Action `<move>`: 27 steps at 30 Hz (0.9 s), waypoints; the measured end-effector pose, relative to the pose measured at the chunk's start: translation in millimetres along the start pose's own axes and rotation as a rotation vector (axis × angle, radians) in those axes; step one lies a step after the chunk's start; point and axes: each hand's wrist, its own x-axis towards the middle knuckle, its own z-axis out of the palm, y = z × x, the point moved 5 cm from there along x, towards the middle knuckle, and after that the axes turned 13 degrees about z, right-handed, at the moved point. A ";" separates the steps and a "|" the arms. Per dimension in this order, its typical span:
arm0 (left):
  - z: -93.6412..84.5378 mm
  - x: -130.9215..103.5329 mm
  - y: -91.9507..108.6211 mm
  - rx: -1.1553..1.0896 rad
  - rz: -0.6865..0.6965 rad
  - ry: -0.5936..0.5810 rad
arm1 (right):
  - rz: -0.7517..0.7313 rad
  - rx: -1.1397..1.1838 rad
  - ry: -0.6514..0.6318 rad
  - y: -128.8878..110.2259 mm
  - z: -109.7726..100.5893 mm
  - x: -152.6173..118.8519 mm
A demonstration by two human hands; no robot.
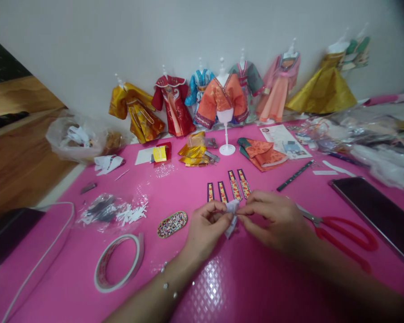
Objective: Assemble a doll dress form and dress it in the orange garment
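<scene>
White cloth [232,216] sat just below frame centre, pinched in your left hand [207,224]; your right hand [276,219] pinched its edge, seemingly working it, which called for a steady left hold.

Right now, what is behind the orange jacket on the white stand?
Parts of a blue garment and a grey-green garment show behind the orange jacket; what it covers cannot be seen.

left hand [205,229] curled in a pinch, right hand [278,220] pinching close beside it, left forearm [158,285], right forearm [353,276] angled inward
</scene>
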 end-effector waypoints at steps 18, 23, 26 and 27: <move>3.6 -0.2 0.5 -0.001 0.018 -0.012 | 0.053 0.025 -0.029 3.6 2.8 1.4; 4.2 0.1 2.4 0.001 0.004 -0.016 | 0.078 0.054 -0.035 4.3 3.3 1.8; 4.5 0.1 3.4 -0.009 -0.001 -0.013 | 0.097 0.068 -0.038 4.0 3.0 2.1; 4.4 0.0 3.3 -0.018 -0.006 -0.009 | 0.110 0.075 -0.041 4.1 2.8 2.3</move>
